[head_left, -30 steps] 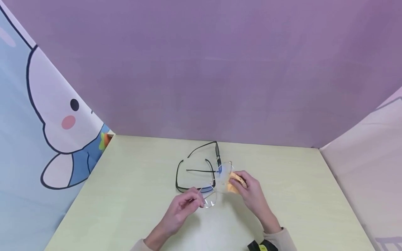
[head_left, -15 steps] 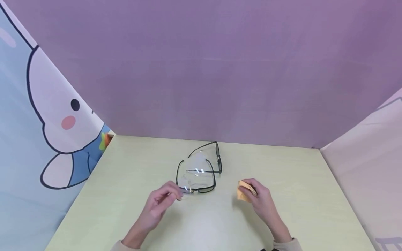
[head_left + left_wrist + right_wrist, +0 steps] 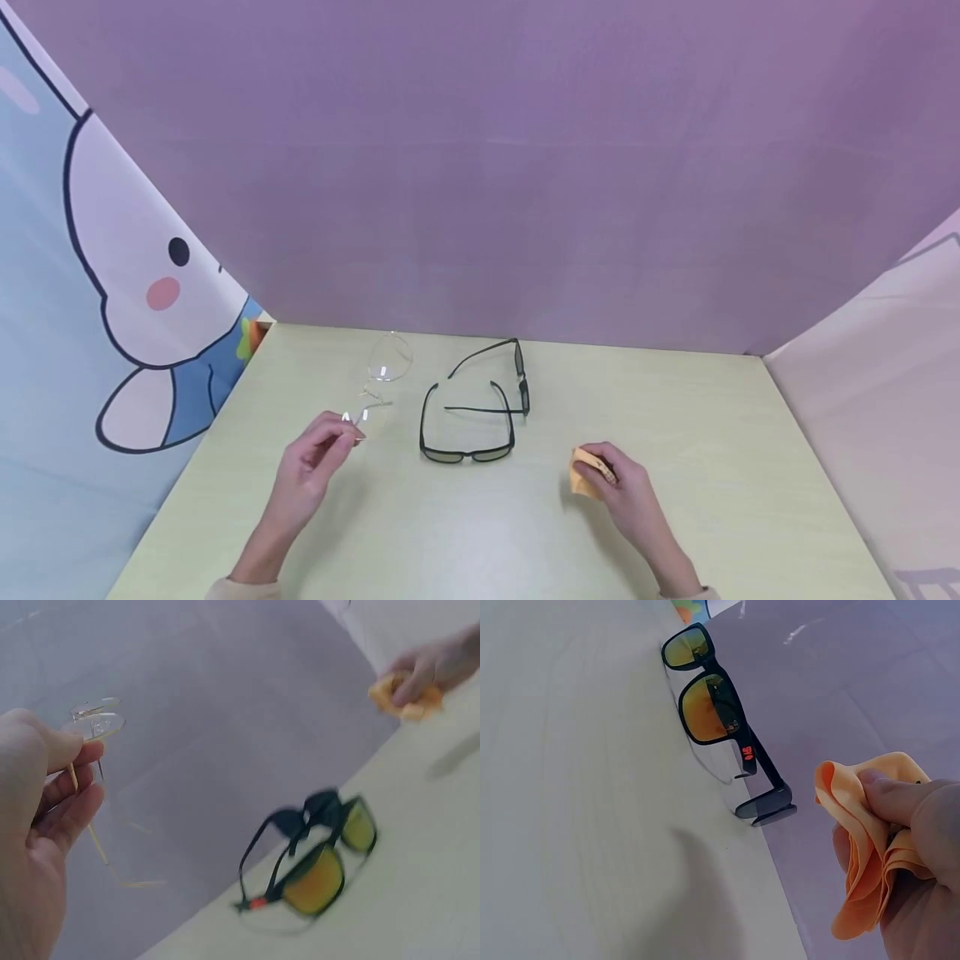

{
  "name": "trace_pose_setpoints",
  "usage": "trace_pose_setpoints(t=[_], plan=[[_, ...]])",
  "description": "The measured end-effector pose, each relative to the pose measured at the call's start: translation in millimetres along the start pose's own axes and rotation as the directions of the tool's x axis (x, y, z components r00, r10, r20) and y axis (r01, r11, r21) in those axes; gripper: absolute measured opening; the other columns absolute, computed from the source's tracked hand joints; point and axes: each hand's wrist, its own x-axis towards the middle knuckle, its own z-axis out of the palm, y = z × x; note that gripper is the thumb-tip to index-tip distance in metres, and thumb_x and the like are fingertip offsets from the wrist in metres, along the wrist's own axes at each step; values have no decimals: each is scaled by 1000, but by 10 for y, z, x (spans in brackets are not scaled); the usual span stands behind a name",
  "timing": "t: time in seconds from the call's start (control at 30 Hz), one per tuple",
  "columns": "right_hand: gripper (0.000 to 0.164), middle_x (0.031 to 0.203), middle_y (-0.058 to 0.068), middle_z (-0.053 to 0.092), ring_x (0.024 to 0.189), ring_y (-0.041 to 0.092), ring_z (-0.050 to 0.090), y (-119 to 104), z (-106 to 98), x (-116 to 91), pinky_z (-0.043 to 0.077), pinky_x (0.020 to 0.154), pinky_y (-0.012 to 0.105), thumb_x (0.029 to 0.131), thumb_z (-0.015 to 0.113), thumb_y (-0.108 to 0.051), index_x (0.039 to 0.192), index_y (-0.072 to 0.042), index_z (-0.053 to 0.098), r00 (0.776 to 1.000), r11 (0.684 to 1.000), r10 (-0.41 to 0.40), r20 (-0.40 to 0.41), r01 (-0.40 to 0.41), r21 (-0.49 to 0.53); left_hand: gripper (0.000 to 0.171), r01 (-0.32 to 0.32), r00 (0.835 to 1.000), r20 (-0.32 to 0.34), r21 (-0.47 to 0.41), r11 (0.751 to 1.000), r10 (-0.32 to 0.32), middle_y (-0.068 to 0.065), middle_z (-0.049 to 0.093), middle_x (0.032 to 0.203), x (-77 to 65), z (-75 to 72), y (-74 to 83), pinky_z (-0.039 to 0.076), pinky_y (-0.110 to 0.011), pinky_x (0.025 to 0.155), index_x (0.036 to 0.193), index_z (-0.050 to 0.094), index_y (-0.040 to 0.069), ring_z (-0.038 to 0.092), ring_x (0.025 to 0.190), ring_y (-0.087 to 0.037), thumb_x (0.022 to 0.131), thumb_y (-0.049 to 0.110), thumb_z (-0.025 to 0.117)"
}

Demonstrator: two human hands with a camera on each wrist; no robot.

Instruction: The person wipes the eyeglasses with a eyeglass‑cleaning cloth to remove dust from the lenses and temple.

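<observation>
My left hand (image 3: 311, 467) pinches a pair of thin gold-rimmed eyeglasses (image 3: 390, 358) with clear lenses, held over the left part of the table. In the left wrist view the thumb and fingers grip the eyeglasses (image 3: 101, 724) at the rim, and a thin temple hangs below the fingers. On the right, my right hand (image 3: 626, 492) holds a folded orange cleaning cloth (image 3: 585, 475) between thumb and fingers. The right wrist view shows the cloth (image 3: 866, 840) bunched in loose folds. Between the hands lie black-framed sunglasses (image 3: 467, 456) with yellow-orange mirrored lenses.
A second dark-framed pair of glasses (image 3: 523, 392) stands just behind the sunglasses, its temple crossing over them. The pale table (image 3: 712, 467) ends at a purple backdrop (image 3: 487, 183). A cartoon-printed cloth (image 3: 180, 325) hangs on the left.
My left hand has carried the eyeglasses leftward, away from the cloth and past the dark glasses. The right hand, holding the cloth, has shifted right and slightly nearer. Both dark pairs stay put.
</observation>
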Motion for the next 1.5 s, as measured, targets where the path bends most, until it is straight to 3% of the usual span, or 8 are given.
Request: trace_pose_setpoints(t=[0.1, 0.2, 0.43, 0.67, 0.8, 1.03, 1.3, 1.5], plan=[[19, 95, -2, 73, 75, 1, 60, 2, 1, -18, 54, 62, 22, 90, 76, 0, 106, -11, 72, 1000, 1000, 8, 5, -8, 16, 15, -69, 997, -38, 81, 994, 72, -5, 64, 99, 17, -54, -104, 51, -13, 80, 100, 69, -4, 59, 92, -11, 98, -13, 57], [19, 95, -3, 73, 75, 1, 60, 15, 7, -37, 54, 62, 22, 91, 75, -2, 106, -12, 72, 1000, 1000, 9, 8, -10, 19, 15, -135, 988, -44, 233, 963, 149, -11, 65, 97, 37, -100, -228, 49, -10, 88, 97, 71, 2, 60, 95, -8, 95, -11, 64], [20, 94, -3, 73, 74, 1, 59, 37, 39, -70, 53, 61, 22, 89, 76, -1, 105, -13, 72, 1000, 1000, 27, 8, -27, 9, 22, -221, 963, -13, 527, 821, 268, -4, 67, 95, 57, -169, -565, 45, -7, 89, 93, 73, 5, 62, 92, -15, 83, -14, 76], [22, 93, -2, 74, 74, 0, 59, 60, 63, -91, 54, 61, 22, 87, 77, 2, 104, -12, 72, 1000, 1000, 23, -6, -23, -10, 17, -195, 970, 44, 736, 649, 241, -8, 66, 93, 71, -222, -805, 52, -33, 81, 87, 71, 3, 62, 91, -27, 80, -9, 80], [23, 94, -3, 74, 75, 0, 59, 76, 70, -99, 54, 62, 22, 87, 78, 2, 103, -12, 72, 1000, 1000, 1, -7, -1, -13, 14, -204, 971, 87, 785, 585, 223, -11, 66, 94, 76, -236, -870, 56, -43, 78, 89, 72, 0, 63, 89, -30, 80, -8, 80], [24, 94, -5, 74, 77, 0, 60, 82, 87, -113, 54, 64, 22, 86, 78, 2, 103, -13, 72, 1000, 1000, -12, -8, 12, -13, 14, -163, 983, 85, 803, 573, 160, -15, 67, 102, 38, -218, -931, 59, -48, 84, 94, 72, -4, 66, 96, -34, 83, -9, 79], [24, 94, -4, 74, 76, 0, 60, 74, 87, -142, 55, 64, 22, 86, 78, 4, 103, -13, 72, 1000, 1000, 15, -8, -15, -17, 22, -63, 998, 59, 785, 617, 26, -19, 66, 122, -50, -184, -939, 55, -53, 97, 110, 72, -5, 63, 117, -38, 89, -8, 73], [24, 94, -3, 74, 76, 0, 60, 78, 90, -147, 55, 64, 22, 86, 78, 3, 103, -12, 72, 1000, 1000, 25, -6, -25, -12, 35, -39, 999, 10, 754, 656, 47, -22, 62, 129, -94, -125, -930, 55, -57, 94, 123, 69, -3, 62, 118, -41, 88, -8, 74]])
